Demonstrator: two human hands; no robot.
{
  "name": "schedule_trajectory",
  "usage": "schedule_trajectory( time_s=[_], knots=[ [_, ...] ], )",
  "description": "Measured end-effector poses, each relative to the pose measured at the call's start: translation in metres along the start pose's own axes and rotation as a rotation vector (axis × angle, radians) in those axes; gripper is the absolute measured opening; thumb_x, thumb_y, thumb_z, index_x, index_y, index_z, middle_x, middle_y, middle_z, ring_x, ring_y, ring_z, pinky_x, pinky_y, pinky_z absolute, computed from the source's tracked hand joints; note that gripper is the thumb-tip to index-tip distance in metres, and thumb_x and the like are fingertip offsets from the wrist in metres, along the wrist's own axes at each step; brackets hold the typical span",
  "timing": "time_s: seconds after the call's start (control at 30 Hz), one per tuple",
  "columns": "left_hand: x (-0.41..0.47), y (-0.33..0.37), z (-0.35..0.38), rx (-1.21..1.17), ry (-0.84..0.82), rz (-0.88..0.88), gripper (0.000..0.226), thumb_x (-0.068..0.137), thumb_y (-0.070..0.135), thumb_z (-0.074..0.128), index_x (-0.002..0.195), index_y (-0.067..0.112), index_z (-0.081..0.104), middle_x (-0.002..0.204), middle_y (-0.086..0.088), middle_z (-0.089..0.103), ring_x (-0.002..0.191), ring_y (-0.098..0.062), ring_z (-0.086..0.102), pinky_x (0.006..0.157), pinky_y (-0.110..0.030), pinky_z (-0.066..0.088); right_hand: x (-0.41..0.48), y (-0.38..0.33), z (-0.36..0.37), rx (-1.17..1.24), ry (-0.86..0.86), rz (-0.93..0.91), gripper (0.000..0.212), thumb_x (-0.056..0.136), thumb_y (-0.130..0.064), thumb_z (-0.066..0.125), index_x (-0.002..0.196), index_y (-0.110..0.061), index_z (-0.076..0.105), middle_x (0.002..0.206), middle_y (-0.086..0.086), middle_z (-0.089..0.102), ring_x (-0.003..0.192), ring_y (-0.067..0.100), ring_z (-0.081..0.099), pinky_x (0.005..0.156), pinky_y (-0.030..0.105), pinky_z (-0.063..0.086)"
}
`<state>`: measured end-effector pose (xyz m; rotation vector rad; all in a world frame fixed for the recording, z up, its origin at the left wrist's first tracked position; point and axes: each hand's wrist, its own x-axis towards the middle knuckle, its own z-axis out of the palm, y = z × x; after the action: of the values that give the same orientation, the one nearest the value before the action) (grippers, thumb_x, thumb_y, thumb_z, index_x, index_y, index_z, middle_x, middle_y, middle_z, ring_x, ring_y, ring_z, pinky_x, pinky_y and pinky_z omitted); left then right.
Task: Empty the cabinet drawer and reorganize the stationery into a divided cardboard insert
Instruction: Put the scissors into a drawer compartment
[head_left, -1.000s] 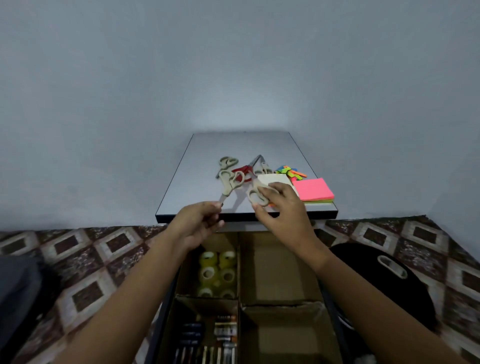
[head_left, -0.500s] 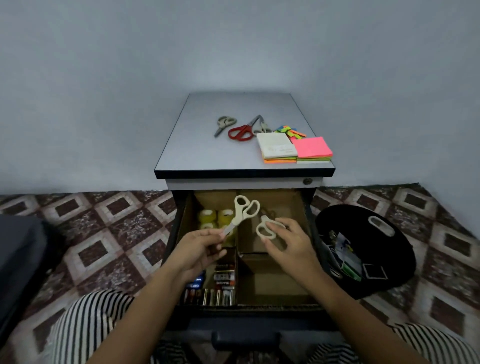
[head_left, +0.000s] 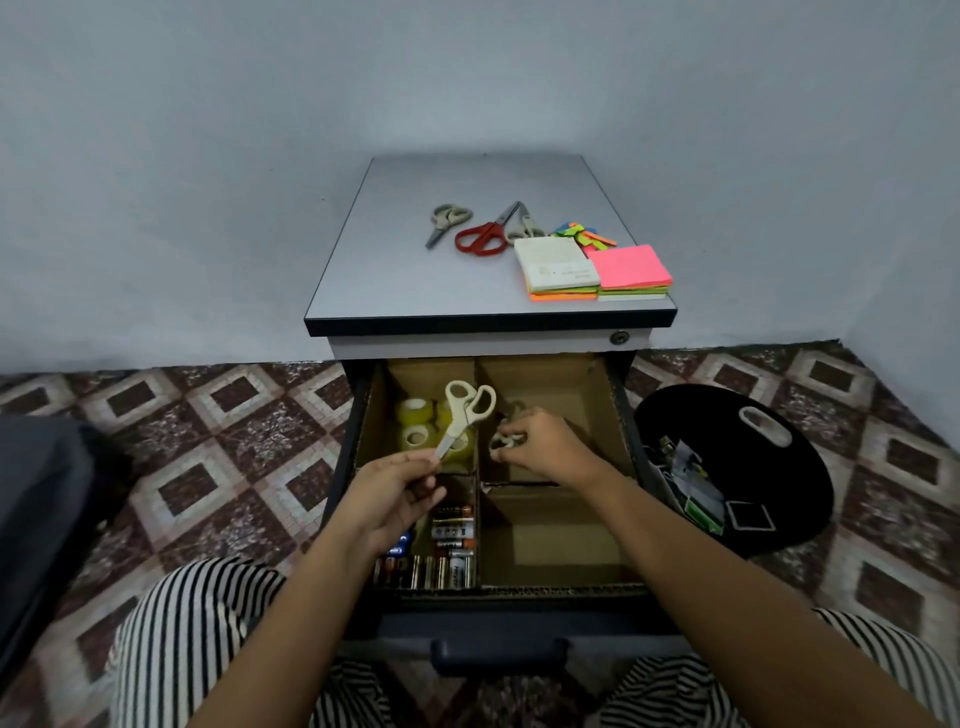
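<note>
Scissors (head_left: 466, 415), light and stiff, sit pinched by their slick blades in the left grip (head_left: 397, 491); the right grip (head_left: 545, 448) seemingly clasps another pair (head_left: 503, 442) by its safer handle loops.

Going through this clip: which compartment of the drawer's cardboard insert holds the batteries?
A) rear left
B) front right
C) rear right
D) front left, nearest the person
D: the batteries lie packed in the front left compartment of the cardboard insert, while the rear left compartment holds the tape rolls.
</note>
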<state>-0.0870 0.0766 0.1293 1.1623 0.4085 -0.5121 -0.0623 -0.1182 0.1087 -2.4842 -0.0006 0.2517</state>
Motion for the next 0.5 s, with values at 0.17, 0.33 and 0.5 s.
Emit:
schedule_trajectory(
  time_s=[0.17,0.33,0.5],
  knots=[
    [0.0005,0.0010,0.0011,-0.012,0.004,0.009,0.012,0.089,-0.001,0.053,0.093,0.001,0.064,0.077,-0.008,0.061,0.056,-0.008,0.055,0.058,-0.024,0.056,-0.0040,0.0029,0.0030,0.102,-0.161,0.075,0.029,0.089,-0.027,0.063,0.109,-0.006,0.068,0.085,0.003,0.067,0.069,0.006,0.055,0.054,0.015,0.034],
    [0.0006,0.0002,0.0015,-0.005,0.006,0.018,0.013,0.089,-0.001,0.052,0.088,0.003,0.064,0.075,-0.007,0.061,0.058,-0.008,0.054,0.059,-0.024,0.057,-0.0008,-0.0023,-0.0008,-0.057,-0.295,0.121,0.042,0.097,-0.028,0.049,0.059,-0.015,0.041,0.057,0.000,0.039,0.052,0.011,0.036,0.049,0.026,0.027],
    [0.0019,-0.0009,0.0004,0.025,0.003,0.027,0.012,0.089,-0.001,0.053,0.088,0.003,0.064,0.075,-0.007,0.061,0.057,-0.008,0.055,0.058,-0.024,0.058,-0.0018,-0.0007,0.0011,0.001,-0.266,0.128,0.039,0.098,-0.029,0.045,0.069,-0.008,0.059,0.059,0.003,0.049,0.053,0.016,0.044,0.051,0.025,0.030]
  ],
)
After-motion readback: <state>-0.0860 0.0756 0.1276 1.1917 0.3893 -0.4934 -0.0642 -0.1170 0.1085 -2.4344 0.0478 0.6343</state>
